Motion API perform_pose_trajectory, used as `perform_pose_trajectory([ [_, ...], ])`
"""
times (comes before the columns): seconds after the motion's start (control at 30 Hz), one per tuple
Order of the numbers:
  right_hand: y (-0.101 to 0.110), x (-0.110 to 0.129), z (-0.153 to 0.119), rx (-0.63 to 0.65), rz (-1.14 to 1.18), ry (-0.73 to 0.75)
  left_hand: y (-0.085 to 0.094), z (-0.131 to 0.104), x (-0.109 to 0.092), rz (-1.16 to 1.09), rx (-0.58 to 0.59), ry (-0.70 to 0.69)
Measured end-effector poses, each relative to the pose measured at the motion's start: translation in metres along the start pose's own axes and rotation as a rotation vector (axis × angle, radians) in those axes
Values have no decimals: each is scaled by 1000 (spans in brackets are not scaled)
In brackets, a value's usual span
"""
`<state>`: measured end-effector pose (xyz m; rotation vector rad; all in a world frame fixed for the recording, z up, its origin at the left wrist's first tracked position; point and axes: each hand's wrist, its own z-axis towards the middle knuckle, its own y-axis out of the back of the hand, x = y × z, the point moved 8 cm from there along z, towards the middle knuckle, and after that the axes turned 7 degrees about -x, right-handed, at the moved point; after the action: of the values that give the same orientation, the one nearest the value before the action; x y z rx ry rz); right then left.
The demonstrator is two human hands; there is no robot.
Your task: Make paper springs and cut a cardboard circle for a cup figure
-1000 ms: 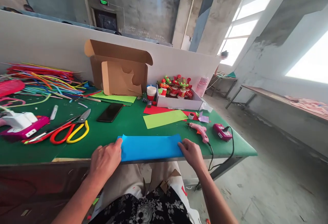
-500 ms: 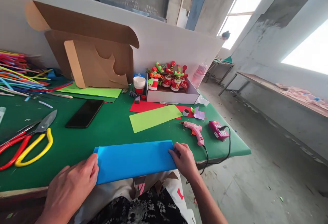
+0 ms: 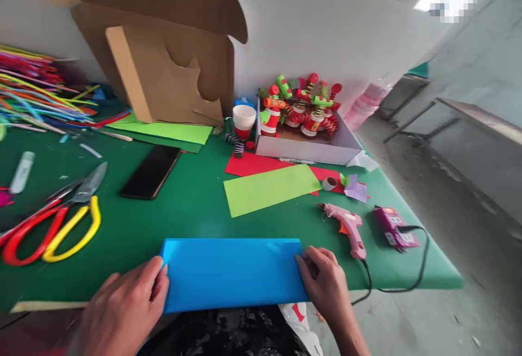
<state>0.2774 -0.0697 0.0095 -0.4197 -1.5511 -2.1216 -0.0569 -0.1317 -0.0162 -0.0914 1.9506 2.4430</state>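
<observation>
A strip of blue paper [image 3: 232, 274] stretches between my two hands at the table's front edge, its far long edge folded over in a narrow band. My left hand [image 3: 132, 301] pinches its left end between thumb and fingers. At the right end, my right hand [image 3: 326, 280] grips the paper with thumb and curled fingers. Beyond it lies a light green paper strip [image 3: 269, 187], partly over a red paper sheet [image 3: 253, 164]. A pink glue gun [image 3: 346, 224] rests right of these, its cord running off the front edge.
Scissors [image 3: 77, 214] and a phone [image 3: 150, 172] lie on the left of the green table [image 3: 196, 209]. Behind stand an opened cardboard box [image 3: 163, 73], paper cups [image 3: 243, 119] and a white box [image 3: 302, 147] of red and green figures. A purple power strip [image 3: 395, 228] sits at the right.
The view has tilted down and moved closer to the table. Both hands still hold the blue paper, which now lies straighter across the front edge.
</observation>
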Motion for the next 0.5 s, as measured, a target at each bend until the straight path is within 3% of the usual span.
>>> perform_pose_trajectory([
  [0.2,-1,-8,0,-41,-7,63,18,9,-11,76,-24,59],
  [0.5,-10,-30,-2,50,-56,-33,15,14,-7,174,79,124],
])
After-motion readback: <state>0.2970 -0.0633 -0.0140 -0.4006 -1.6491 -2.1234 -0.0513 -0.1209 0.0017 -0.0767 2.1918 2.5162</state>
